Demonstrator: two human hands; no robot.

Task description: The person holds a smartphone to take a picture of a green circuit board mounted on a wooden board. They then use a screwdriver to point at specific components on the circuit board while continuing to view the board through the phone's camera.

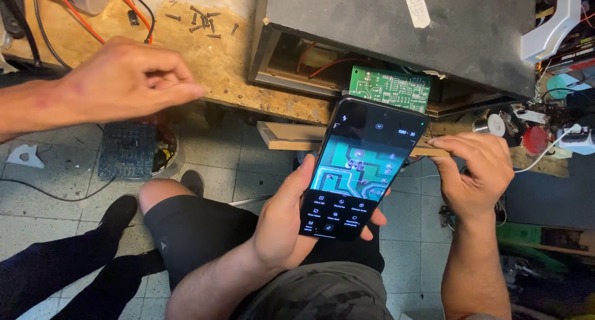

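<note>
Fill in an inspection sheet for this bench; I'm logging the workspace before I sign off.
Surface: worn wooden bench, scuffed, over a tiled floor.
Job's things: black smartphone, its screen showing a close view of green board traces; green circuit board sticking out of a grey metal housing.
Clutter: loose dark screws on the bench; wooden strip below the edge.
Grippers: left hand holds the smartphone; right hand pinches near the wooden strip's far end; another person's hand reaches in from the left.
Cables: red and black wires at top left.
Surroundings: dark perforated board on the floor.
</note>
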